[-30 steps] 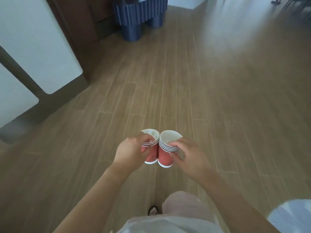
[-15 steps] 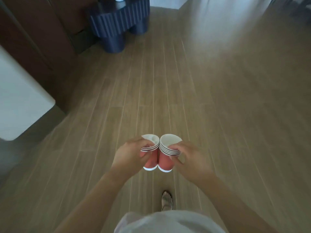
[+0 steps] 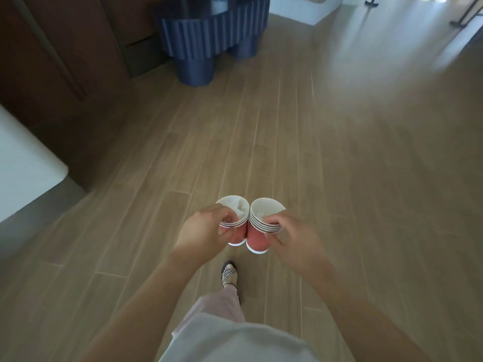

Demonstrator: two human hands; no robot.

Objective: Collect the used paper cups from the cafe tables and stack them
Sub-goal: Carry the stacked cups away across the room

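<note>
**Q:** How do the two cup stacks lie?

**A:** The left stack point(image 3: 238, 236) and the right stack point(image 3: 257, 240) of red paper cups are held above the wooden floor point(image 3: 339, 152), in front of the body, with their sides touching. Each long axis is near upright, with mouths up and tipped away from the wearer. The left hand point(image 3: 206, 231) curls round the left stack. The right hand point(image 3: 295, 239) pinches the right stack at its rims.

**Q:** What differs from half a second ago?

**A:** Both grips are unchanged. The blue fluted table point(image 3: 214, 35) appears nearer, and the sandalled foot point(image 3: 229, 274) is further forward.

Two cup stacks point(image 3: 238, 237) point(image 3: 257, 237), two hands point(image 3: 201, 231) point(image 3: 295, 239), one sandal point(image 3: 229, 275), one blue table point(image 3: 214, 35).
</note>
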